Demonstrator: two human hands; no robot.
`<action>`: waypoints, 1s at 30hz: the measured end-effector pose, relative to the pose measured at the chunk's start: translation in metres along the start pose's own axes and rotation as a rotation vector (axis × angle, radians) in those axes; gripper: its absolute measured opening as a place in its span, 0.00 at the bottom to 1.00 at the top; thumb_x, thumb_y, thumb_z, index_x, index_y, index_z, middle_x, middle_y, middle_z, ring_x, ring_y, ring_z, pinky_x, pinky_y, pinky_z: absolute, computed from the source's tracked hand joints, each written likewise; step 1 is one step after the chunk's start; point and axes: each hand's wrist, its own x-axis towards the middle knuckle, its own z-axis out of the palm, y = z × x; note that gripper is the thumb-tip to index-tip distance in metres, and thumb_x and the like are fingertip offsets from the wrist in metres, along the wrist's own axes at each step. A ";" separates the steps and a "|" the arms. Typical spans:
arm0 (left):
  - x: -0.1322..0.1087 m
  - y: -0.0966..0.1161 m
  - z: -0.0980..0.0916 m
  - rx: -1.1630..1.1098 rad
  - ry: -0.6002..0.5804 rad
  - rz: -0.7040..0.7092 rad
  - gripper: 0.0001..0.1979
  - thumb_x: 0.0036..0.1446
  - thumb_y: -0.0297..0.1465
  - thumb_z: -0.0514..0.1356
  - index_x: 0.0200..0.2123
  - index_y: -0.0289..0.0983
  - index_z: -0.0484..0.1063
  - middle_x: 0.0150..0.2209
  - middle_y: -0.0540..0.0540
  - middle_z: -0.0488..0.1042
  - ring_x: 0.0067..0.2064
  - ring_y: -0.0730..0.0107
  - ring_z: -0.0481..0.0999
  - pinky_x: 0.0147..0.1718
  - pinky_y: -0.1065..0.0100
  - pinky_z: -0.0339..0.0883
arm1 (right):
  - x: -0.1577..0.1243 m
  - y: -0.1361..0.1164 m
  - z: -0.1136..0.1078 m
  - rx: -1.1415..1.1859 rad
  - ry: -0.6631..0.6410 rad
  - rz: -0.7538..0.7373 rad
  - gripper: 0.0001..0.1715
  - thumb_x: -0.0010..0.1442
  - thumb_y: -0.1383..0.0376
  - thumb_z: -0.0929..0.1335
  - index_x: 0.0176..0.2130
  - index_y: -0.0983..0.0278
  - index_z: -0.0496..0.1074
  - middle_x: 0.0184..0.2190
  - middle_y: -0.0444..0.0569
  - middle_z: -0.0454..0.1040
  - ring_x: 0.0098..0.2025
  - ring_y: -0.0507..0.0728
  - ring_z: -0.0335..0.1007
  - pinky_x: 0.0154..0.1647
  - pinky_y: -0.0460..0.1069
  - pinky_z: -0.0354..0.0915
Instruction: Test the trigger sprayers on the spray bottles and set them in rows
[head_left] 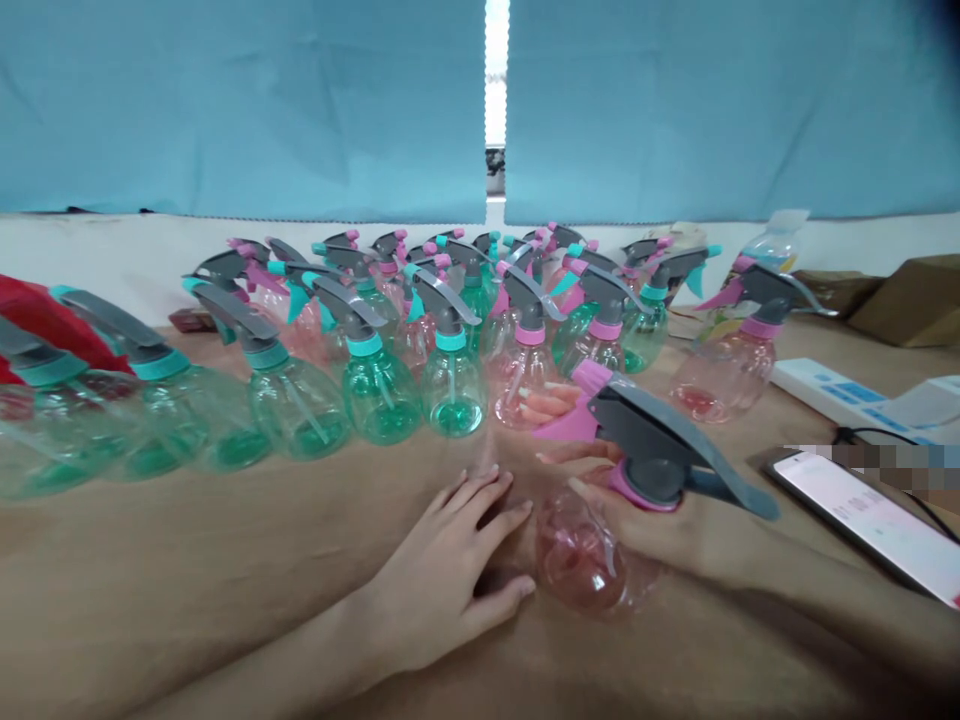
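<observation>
A clear pink spray bottle with a grey and pink trigger head tilts over the table at centre right. Around its neck, just under the pink collar, my right hand is closed, its fingertips showing behind the pink trigger. My left hand rests on the brown table, fingers spread and holding nothing, just left of the bottle. Closest beyond the hands are a pink-collared spray bottle and a green-collared one, both upright.
Several green and pink spray bottles stand in rows to the left and back. Another pink spray bottle stands at the right. A lit phone, a white power strip and a cardboard box lie beyond my right arm. Red material sits far left.
</observation>
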 end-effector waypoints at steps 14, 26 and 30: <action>-0.001 -0.001 -0.001 0.000 -0.014 -0.019 0.26 0.62 0.43 0.54 0.60 0.41 0.59 0.65 0.41 0.52 0.64 0.50 0.49 0.58 0.46 0.48 | -0.002 0.016 0.003 0.010 0.000 -0.005 0.05 0.55 0.66 0.65 0.34 0.59 0.69 0.33 0.46 0.77 0.35 0.55 0.76 0.39 0.49 0.73; -0.001 -0.002 0.001 -0.028 0.011 -0.012 0.26 0.62 0.43 0.55 0.60 0.41 0.59 0.64 0.41 0.53 0.64 0.49 0.50 0.57 0.46 0.50 | 0.002 0.012 0.001 0.097 -0.020 -0.040 0.03 0.54 0.67 0.67 0.34 0.59 0.70 0.31 0.42 0.77 0.32 0.51 0.76 0.35 0.45 0.73; -0.002 -0.003 0.001 -0.043 0.029 -0.005 0.25 0.61 0.42 0.55 0.60 0.41 0.60 0.64 0.41 0.54 0.64 0.48 0.51 0.57 0.46 0.50 | -0.001 0.014 0.000 0.153 -0.054 -0.027 0.04 0.55 0.66 0.66 0.35 0.59 0.70 0.33 0.42 0.77 0.34 0.51 0.76 0.37 0.45 0.73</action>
